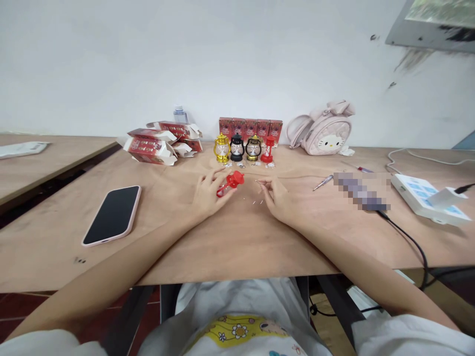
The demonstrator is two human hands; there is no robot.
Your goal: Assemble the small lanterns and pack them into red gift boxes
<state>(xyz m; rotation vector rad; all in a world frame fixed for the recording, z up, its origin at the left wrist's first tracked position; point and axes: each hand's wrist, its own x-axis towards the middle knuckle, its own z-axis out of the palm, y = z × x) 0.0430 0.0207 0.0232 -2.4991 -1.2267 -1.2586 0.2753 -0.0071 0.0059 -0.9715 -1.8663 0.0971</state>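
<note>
My left hand [208, 194] is closed around a small red toy lantern [235, 179], which tilts with its top toward the right. Across from it, my right hand [277, 199] pinches with thumb and forefinger; a tiny thin piece seems to show at the fingertips, too small to name. Between the hands, several short silvery slivers [254, 202] lie on the wooden table [237, 242]. Beyond them stand a gold lantern [222, 148], a black lantern [237, 147], a black-and-gold lantern [253, 148] and another red lantern [267, 150], with small bits in front.
Red boxes [250, 127] line the wall; opened cartons [150, 148] pile up left, near a bottle [180, 114]. A phone [112, 215] lies left. On the right are a pink bag [328, 133], screwdrivers [323, 182], a blurred-out device [359, 190] and a power strip [426, 198] with cables.
</note>
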